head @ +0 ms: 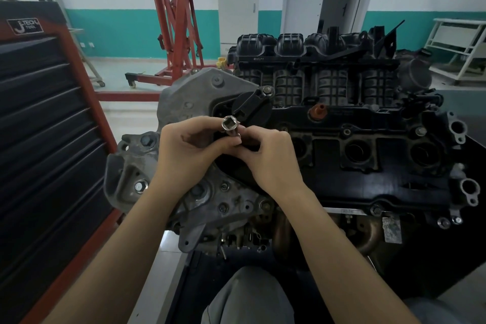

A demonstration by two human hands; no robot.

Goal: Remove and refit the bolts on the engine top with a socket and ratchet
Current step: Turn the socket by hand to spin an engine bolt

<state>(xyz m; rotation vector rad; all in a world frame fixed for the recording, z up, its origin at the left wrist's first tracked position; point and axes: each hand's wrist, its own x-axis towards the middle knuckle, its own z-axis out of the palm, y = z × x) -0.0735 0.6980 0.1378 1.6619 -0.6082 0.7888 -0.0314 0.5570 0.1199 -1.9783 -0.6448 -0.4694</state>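
Observation:
A chrome socket (230, 123) with its square drive hole facing up sits between my two hands, above the left end of the engine top (368, 144). My left hand (189, 150) grips the socket's lower part with curled fingers. My right hand (265, 155) pinches something small and metallic at the socket's underside; what it is stays hidden by the fingers. A bolt head (267, 90) shows on the bracket beside the black oil filler cap (252, 110). No ratchet is in view.
A black and red tool cabinet (47, 139) stands close on the left. A red engine hoist (178, 26) is behind, a white rack (460, 45) at the far right. The black intake manifold (315, 60) rises at the engine's far side. My grey trouser leg (249, 297) is below.

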